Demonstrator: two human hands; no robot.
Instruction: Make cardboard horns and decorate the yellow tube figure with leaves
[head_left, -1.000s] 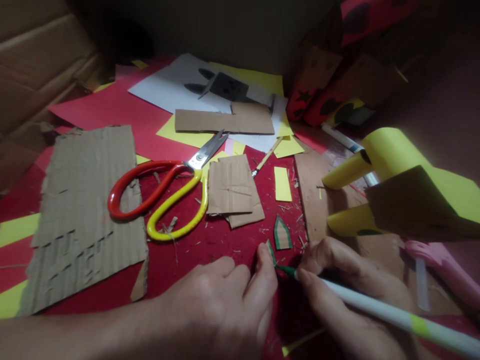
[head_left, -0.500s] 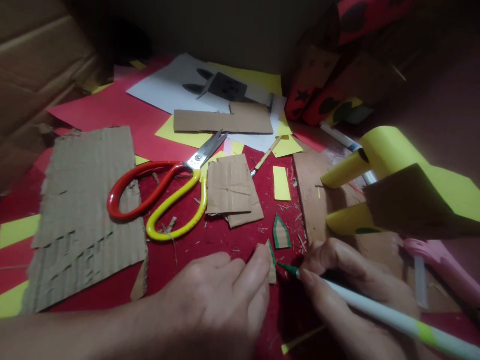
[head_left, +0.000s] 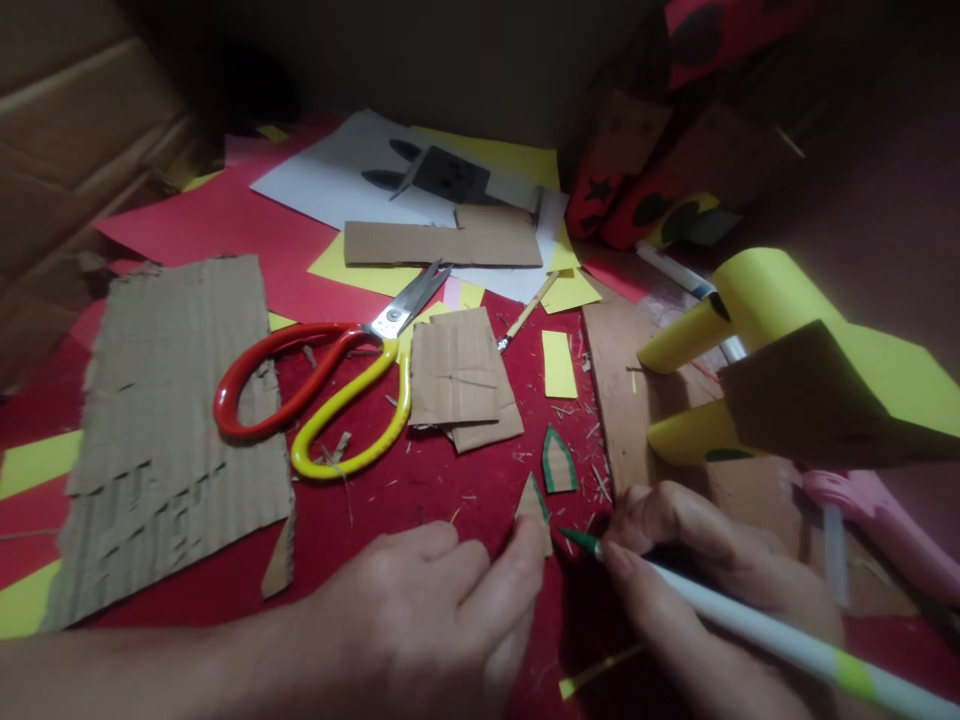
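My left hand [head_left: 442,600] is closed, its fingertips on a small pointed cardboard piece [head_left: 533,498] that has green along its right edge. The fingers hide the lower left of that piece. In my right hand [head_left: 697,580] is a white-barrelled green marker [head_left: 757,620], its green tip just to the right of the piece and apart from it. A second pointed cardboard piece [head_left: 559,462], outlined in green, lies flat just beyond on the red cloth [head_left: 420,490].
Scissors [head_left: 390,320] with red and yellow handles lie left of centre, beside a large corrugated cardboard sheet [head_left: 172,430] and stacked cardboard squares [head_left: 454,370]. A yellow paper model [head_left: 780,310] stands on the right, near a pink-handled tool [head_left: 862,520]. Papers [head_left: 225,220] cover the back.
My left fingertips have shifted slightly, so more of the pointed cardboard piece shows and it leans differently. The marker tip is a little farther from its edge.
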